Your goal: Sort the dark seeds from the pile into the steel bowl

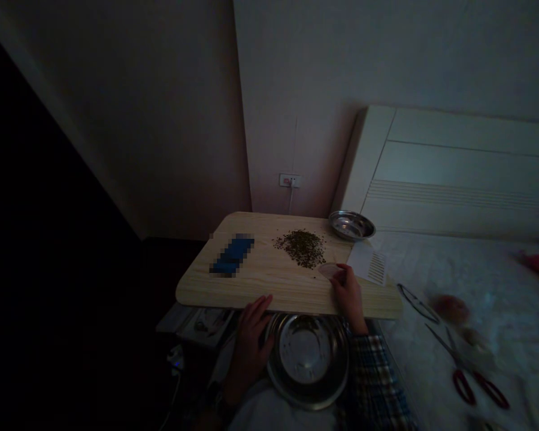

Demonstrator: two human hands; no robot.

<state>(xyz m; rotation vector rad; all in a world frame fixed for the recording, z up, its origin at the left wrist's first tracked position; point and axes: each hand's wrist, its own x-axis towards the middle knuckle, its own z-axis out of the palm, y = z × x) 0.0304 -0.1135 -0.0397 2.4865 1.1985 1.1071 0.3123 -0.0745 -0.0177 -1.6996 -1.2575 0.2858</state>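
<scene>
My right hand (pixel 348 293) is over the front right of a light wooden board-like tabletop (pixel 224 293). Its fingers pinch a thin, pale, see-through rounded piece (pixel 327 270), whose exact kind I cannot make out. Just beyond that piece spreads a loose heap of small dark greenish-brown grains (pixel 303 246). At the front edge lies my left hand (pixel 253 335), fingers stretched out, its thumb side by the rim of a shiny metal bowl (pixel 308 350). This bowl is below the tabletop edge, between my forearms, with a few dark specks inside.
A second metal bowl (pixel 351 225) stands at the back right corner, beside a white slotted sheet (pixel 371 263). A pixelated blue object (pixel 233 254) lies left. On the bed at right are red-handled scissors (pixel 465 374), glasses (pixel 417 303) and a blurred reddish round thing (pixel 450 308).
</scene>
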